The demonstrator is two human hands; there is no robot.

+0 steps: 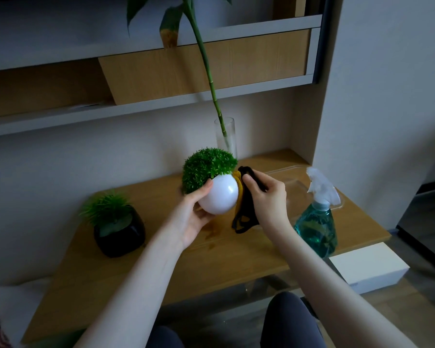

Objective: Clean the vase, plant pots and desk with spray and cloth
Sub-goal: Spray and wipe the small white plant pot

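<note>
Left hand [196,217] cups white pot [219,195], lifted above desk [211,259] middle. Right hand [266,197] pinches cloth [244,209] against pot's right side. Best way: hold pot steady, turn slowly, rub all round, keep cloth off green leaves [206,167]. Spray bottle [317,222] waits right.

We see a dim, bluish room with soft, even light and only faint shadows. A small glare spot sits on the white pot [220,194]. Straight shelf [146,110] lines bow toward the edges from the wide lens, and the corners look soft, slightly blurred.
</note>
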